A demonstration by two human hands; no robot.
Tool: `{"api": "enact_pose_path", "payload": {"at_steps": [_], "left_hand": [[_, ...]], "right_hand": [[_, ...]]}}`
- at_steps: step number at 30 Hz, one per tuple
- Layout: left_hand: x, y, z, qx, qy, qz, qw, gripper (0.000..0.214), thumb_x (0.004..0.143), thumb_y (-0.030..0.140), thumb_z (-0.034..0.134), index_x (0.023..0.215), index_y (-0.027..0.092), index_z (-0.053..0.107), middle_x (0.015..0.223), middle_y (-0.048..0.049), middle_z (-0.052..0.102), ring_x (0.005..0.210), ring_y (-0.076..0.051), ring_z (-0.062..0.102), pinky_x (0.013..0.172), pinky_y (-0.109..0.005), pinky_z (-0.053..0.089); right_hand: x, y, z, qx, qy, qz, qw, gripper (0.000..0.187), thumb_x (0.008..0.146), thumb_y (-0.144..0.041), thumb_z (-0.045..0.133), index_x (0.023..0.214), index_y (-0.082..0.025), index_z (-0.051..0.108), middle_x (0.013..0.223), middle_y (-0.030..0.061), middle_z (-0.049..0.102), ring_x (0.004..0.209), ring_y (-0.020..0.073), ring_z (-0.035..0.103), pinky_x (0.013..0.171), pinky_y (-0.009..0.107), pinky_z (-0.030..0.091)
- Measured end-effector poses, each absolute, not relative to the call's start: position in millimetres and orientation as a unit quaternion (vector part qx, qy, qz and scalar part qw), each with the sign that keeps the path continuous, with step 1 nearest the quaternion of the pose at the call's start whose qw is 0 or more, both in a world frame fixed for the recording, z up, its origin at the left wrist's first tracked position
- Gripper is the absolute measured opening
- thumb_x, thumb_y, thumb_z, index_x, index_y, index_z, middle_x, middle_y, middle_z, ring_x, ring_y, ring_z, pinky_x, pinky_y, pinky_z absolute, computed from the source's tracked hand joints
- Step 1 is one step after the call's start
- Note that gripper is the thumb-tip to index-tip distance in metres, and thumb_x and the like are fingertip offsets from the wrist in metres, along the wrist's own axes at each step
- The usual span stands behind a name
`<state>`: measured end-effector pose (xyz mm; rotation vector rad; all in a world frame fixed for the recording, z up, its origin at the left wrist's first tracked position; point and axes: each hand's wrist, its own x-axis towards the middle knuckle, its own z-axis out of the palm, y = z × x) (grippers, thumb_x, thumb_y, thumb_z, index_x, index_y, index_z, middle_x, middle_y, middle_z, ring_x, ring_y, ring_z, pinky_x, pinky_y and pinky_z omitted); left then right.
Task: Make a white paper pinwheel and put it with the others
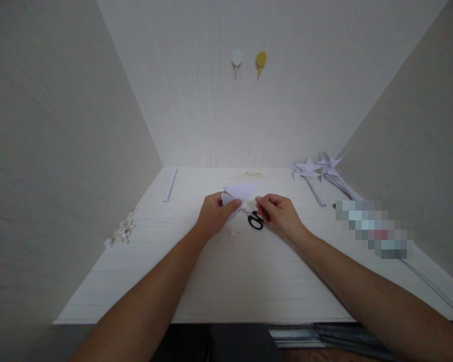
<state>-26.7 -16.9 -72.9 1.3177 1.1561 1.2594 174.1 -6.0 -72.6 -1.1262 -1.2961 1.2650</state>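
The white table (211, 281) bore two paper pinwheels (307, 169) at frame right, seemingly finished. Near frame centre, the left hand (215, 213) pinched a paper sheet (245, 189), apparently only partly shaped; the right hand (275, 207), apart, curled beside scissors (255, 221), its grip unclear.

The light is dim and diffuse, the white tabletop (136, 281) brighter than the grey left wall (60, 151). A faint, soft-edged shadow lies below the right hand (274, 207). Wide-angle distortion stretches the edges; coarse pixelation obscures one patch (373, 230).
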Motion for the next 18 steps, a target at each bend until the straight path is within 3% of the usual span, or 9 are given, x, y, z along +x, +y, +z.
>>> {"api": "enact_pose_path", "payload": {"at_steps": [3, 5, 8, 14, 18], "left_hand": [[-25.1, -18.7, -71.2, 0.554, 0.469, 0.482, 0.491, 0.029, 0.073, 0.043, 0.077, 0.069, 0.016, 0.067, 0.065, -0.0030, 0.070, 0.055, -0.013, 0.061, 0.053, -0.025, 0.046], [-24.4, -21.0, -69.1, 0.566, 0.468, 0.457, 0.503, 0.025, 0.074, 0.040, 0.075, 0.072, 0.016, 0.068, 0.067, -0.0045, 0.072, 0.051, -0.013, 0.061, 0.048, -0.025, 0.045], [-24.8, -23.8, -66.1, 0.579, 0.471, 0.433, 0.505, 0.020, 0.075, 0.035, 0.073, 0.077, 0.015, 0.071, 0.065, -0.0032, 0.071, 0.046, -0.010, 0.056, 0.045, -0.023, 0.040], [-26.4, -24.3, -63.9, 0.595, 0.474, 0.425, 0.490, 0.017, 0.073, 0.033, 0.074, 0.075, 0.016, 0.070, 0.056, 0.0033, 0.062, 0.047, -0.009, 0.049, 0.048, -0.022, 0.037], [-27.2, -23.6, -62.7, 0.596, 0.479, 0.426, 0.484, 0.021, 0.069, 0.035, 0.077, 0.078, 0.017, 0.070, 0.057, 0.0051, 0.059, 0.048, -0.009, 0.047, 0.050, -0.024, 0.037]], "right_hand": [[178.8, -3.3, -67.2, -0.456, -0.531, 0.489, 0.521, 0.035, 0.072, -0.048, 0.084, 0.089, -0.022, 0.068, 0.071, -0.0008, 0.072, 0.048, 0.0116, 0.056, 0.046, 0.025, 0.041], [181.5, -2.6, -64.6, -0.437, -0.537, 0.467, 0.550, 0.043, 0.069, -0.041, 0.085, 0.105, -0.025, 0.068, 0.088, 0.0003, 0.077, 0.059, 0.0136, 0.064, 0.051, 0.025, 0.047], [184.0, -3.5, -64.9, -0.398, -0.575, 0.454, 0.552, 0.044, 0.066, -0.034, 0.087, 0.106, -0.025, 0.070, 0.100, 0.0031, 0.079, 0.068, 0.0142, 0.067, 0.059, 0.027, 0.052], [184.4, -7.1, -72.4, -0.392, -0.609, 0.481, 0.494, 0.032, 0.070, -0.035, 0.088, 0.095, -0.021, 0.075, 0.062, -0.0032, 0.066, 0.052, 0.0123, 0.054, 0.050, 0.026, 0.038], [181.1, -9.0, -72.5, -0.397, -0.586, 0.518, 0.482, 0.028, 0.068, -0.034, 0.088, 0.088, -0.021, 0.074, 0.055, -0.0039, 0.064, 0.050, 0.0138, 0.057, 0.051, 0.027, 0.041]]}}
